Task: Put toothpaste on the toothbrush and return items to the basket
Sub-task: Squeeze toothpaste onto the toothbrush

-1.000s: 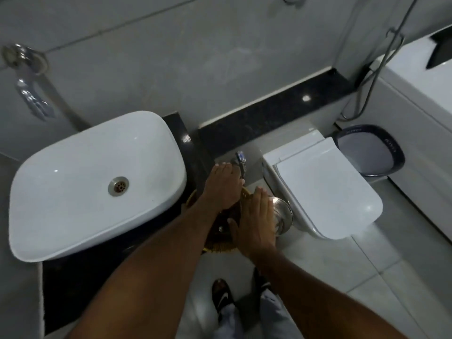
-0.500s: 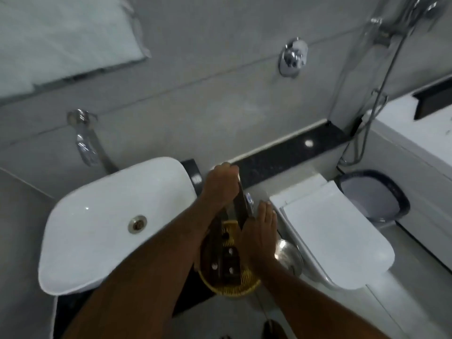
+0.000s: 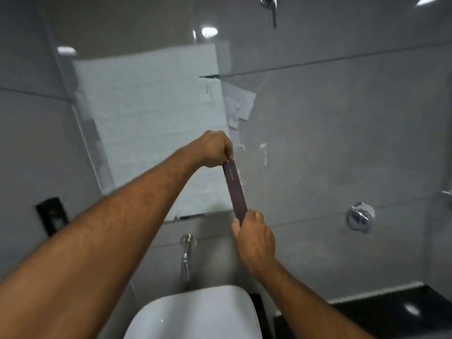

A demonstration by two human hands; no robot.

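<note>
A long, narrow dark box (image 3: 236, 192), maroon-brown with small print on its face, is held up in front of the wall at chest height. My left hand (image 3: 214, 150) pinches its upper end and my right hand (image 3: 254, 237) grips its lower end. The box stands nearly upright, tilted slightly to the left at the top. Whether it holds the toothpaste or the toothbrush cannot be told. The basket is out of view below the frame.
The white sink (image 3: 195, 314) sits at the bottom centre with its wall tap (image 3: 186, 255) above it. A paper-covered mirror (image 3: 151, 118) hangs behind my hands. A chrome wall valve (image 3: 360, 217) is at right, a black ledge (image 3: 391, 311) at lower right.
Both hands have lifted the long dark box out of the yellow basket and raised it in front of the wall. The camera has tilted up, so basket, toilet and floor have left the view.
</note>
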